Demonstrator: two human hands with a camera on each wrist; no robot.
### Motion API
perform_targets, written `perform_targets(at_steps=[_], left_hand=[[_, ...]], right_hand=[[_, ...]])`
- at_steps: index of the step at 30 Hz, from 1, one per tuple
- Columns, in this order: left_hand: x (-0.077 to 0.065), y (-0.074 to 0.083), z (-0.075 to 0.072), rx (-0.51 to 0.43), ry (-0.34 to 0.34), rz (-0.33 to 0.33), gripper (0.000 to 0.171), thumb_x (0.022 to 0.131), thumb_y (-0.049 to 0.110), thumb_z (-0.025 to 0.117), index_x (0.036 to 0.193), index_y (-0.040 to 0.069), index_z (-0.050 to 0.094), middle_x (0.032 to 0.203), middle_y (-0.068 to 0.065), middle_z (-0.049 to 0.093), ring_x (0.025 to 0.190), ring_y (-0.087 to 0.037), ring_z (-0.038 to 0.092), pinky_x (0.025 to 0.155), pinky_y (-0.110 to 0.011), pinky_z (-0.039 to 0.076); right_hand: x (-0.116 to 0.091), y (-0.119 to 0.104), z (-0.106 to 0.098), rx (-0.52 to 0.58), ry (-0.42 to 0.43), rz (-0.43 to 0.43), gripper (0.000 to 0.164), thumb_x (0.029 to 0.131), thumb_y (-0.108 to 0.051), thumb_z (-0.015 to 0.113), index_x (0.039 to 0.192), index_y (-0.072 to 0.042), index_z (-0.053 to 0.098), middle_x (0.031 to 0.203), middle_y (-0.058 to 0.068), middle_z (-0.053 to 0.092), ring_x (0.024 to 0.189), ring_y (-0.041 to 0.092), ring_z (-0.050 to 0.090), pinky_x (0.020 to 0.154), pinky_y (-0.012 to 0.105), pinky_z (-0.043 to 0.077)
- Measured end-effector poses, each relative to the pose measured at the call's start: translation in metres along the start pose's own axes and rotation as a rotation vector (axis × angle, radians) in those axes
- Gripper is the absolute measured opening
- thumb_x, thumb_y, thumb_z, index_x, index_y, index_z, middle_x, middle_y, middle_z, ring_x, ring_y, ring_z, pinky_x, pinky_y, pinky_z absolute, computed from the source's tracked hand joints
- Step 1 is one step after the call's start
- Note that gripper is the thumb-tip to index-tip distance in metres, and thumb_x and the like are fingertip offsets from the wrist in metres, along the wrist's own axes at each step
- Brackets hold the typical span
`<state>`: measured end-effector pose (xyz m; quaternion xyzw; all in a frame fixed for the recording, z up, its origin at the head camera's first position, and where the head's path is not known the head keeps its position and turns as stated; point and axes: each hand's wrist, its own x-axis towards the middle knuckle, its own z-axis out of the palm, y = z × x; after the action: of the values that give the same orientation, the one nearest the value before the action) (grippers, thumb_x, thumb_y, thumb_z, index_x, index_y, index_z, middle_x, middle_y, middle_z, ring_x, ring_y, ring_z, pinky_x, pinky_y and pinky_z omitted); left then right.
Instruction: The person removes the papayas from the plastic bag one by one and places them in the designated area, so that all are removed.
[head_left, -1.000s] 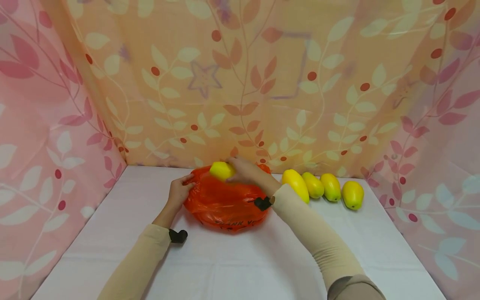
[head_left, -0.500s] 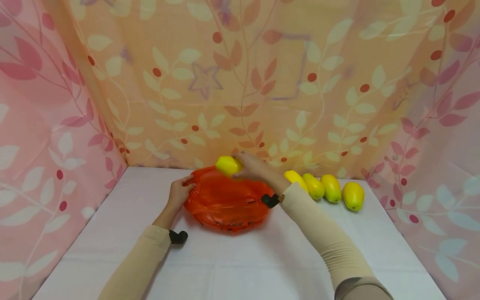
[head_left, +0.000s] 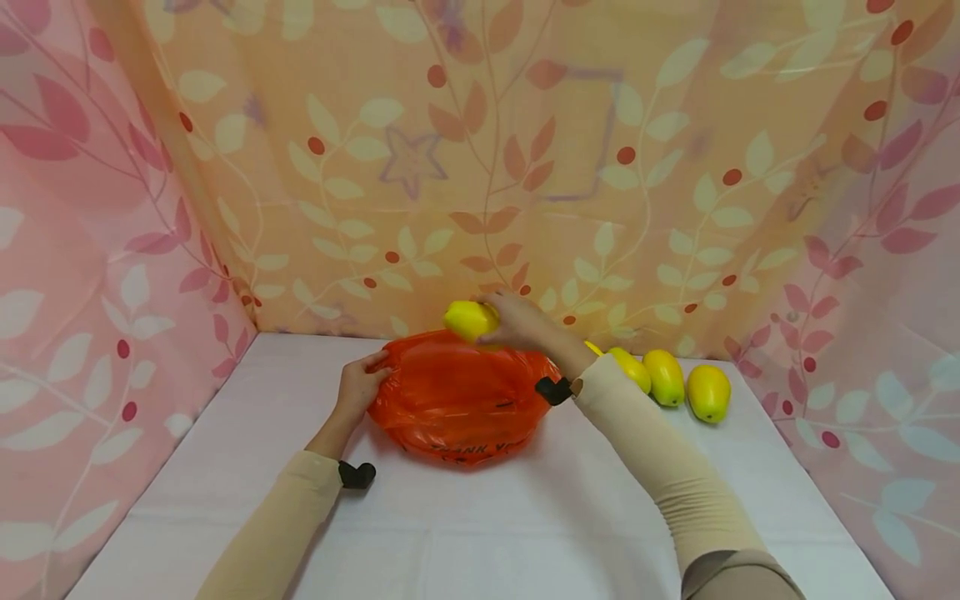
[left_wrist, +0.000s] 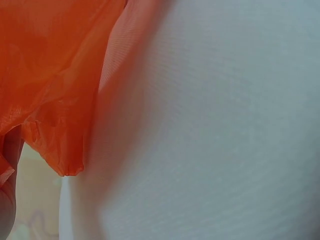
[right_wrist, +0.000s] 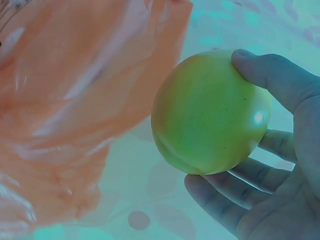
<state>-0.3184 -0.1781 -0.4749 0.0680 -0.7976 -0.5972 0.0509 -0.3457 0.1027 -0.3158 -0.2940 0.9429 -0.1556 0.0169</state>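
Observation:
A red-orange plastic bag (head_left: 461, 400) with dark lettering lies on the white table, its opening toward the back. My left hand (head_left: 358, 388) grips its left edge, fingers and thumb around the plastic; in the left wrist view the hand shows only at the left border. My right hand (head_left: 521, 321) holds a smooth yellow fruit (head_left: 470, 320), mango-like in shape, above the bag's far rim. In the right wrist view thumb and fingers curl around the fruit (right_wrist: 210, 115), which looks greenish there and stands beside the bag, apart from it.
Several similar yellow fruits (head_left: 663, 377) lie in a row at the back right of the table, partly behind my right sleeve (head_left: 637, 450). A leaf-patterned curtain (head_left: 480, 167) rises directly behind the table and along both sides.
My right hand has moved up and to the right, carrying the yellow fruit from over the bag's opening to above its back rim. The left hand and bag stay about where they were.

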Motion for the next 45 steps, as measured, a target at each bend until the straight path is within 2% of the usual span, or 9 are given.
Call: perform_targets(at_steps=[4, 8, 14, 18, 27, 35, 45], left_hand=[[0.000, -0.001, 0.000, -0.005, -0.002, -0.006, 0.043, 0.094, 0.004, 0.059, 0.137, -0.001, 0.054, 0.143, -0.020, 0.052, 0.138, -0.028, 0.043, 0.110, -0.042, 0.041], [0.000, -0.001, 0.000, -0.002, 0.002, 0.005, 0.043, 0.094, 0.004, 0.059, 0.136, -0.001, 0.054, 0.141, -0.020, 0.053, 0.137, -0.028, 0.044, 0.109, -0.040, 0.043], [0.000, -0.001, -0.002, -0.007, 0.001, 0.013, 0.043, 0.094, 0.004, 0.059, 0.137, -0.001, 0.054, 0.141, -0.019, 0.053, 0.137, -0.027, 0.045, 0.110, -0.040, 0.042], [0.000, -0.001, -0.002, -0.011, 0.000, 0.023, 0.043, 0.094, 0.004, 0.060, 0.136, -0.001, 0.054, 0.142, -0.020, 0.052, 0.139, -0.029, 0.042, 0.113, -0.043, 0.039], [0.001, -0.003, -0.002, 0.010, 0.013, 0.019, 0.043, 0.093, 0.006, 0.061, 0.135, -0.001, 0.056, 0.142, -0.021, 0.052, 0.140, -0.031, 0.040, 0.116, -0.044, 0.035], [0.003, -0.008, -0.003, 0.005, 0.007, 0.000, 0.043, 0.094, 0.005, 0.060, 0.137, 0.000, 0.054, 0.143, -0.020, 0.051, 0.140, -0.030, 0.040, 0.115, -0.044, 0.037], [0.004, -0.010, -0.005, -0.005, 0.005, -0.014, 0.043, 0.094, 0.004, 0.060, 0.136, -0.001, 0.055, 0.143, -0.019, 0.052, 0.141, -0.029, 0.040, 0.114, -0.043, 0.037]], right_hand=[[0.000, 0.000, -0.009, -0.017, 0.001, 0.004, 0.074, 0.082, -0.032, 0.076, 0.144, -0.006, 0.045, 0.144, 0.016, 0.048, 0.121, 0.033, 0.052, 0.102, 0.045, 0.047], [-0.002, 0.001, -0.016, 0.002, 0.018, 0.009, 0.074, 0.082, -0.030, 0.077, 0.144, -0.007, 0.045, 0.136, 0.017, 0.053, 0.115, 0.033, 0.054, 0.099, 0.046, 0.047], [-0.009, 0.009, -0.018, 0.092, 0.047, 0.005, 0.071, 0.082, -0.032, 0.078, 0.144, -0.014, 0.047, 0.131, 0.014, 0.056, 0.109, 0.030, 0.055, 0.093, 0.044, 0.050], [-0.017, 0.015, -0.021, 0.121, 0.072, 0.028, 0.071, 0.082, -0.033, 0.078, 0.144, -0.015, 0.047, 0.133, 0.012, 0.057, 0.111, 0.030, 0.055, 0.094, 0.044, 0.050], [-0.033, 0.026, -0.029, 0.137, 0.099, 0.057, 0.075, 0.083, -0.034, 0.077, 0.144, -0.004, 0.044, 0.139, 0.016, 0.052, 0.115, 0.033, 0.055, 0.099, 0.047, 0.049], [-0.050, 0.037, -0.030, 0.194, 0.153, 0.066, 0.070, 0.082, -0.034, 0.077, 0.140, -0.007, 0.048, 0.134, 0.013, 0.054, 0.113, 0.032, 0.052, 0.092, 0.045, 0.052], [-0.075, 0.051, -0.033, 0.181, 0.194, 0.095, 0.069, 0.083, -0.033, 0.077, 0.140, -0.008, 0.048, 0.130, 0.014, 0.057, 0.109, 0.032, 0.054, 0.086, 0.045, 0.053]])
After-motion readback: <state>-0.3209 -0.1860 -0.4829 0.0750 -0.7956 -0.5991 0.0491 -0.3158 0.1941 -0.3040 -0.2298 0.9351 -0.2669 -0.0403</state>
